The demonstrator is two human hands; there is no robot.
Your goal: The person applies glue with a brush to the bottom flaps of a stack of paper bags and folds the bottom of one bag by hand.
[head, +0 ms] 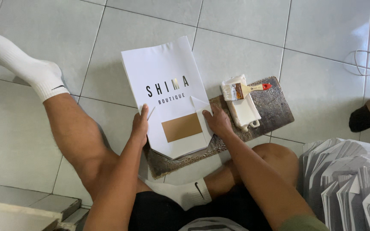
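Both hands press flat on the white paper bag (168, 92), which lies on a board (275, 107) on the floor, its long axis running away from the person. The left hand (140, 126) holds its left edge, the right hand (217, 122) its folded right corner, fingers spread, equally near. Right of the bag, a brush (245, 90) rests on a white tray (246, 112).

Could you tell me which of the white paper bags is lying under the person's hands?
The single flat bag with the tan panel, on the board; both hands press its folded end. The others sit stacked at right.

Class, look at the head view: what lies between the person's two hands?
In the head view, the white paper bag lies between the left hand and right hand, its brown rectangle midway; both hands press its folded bottom edges.
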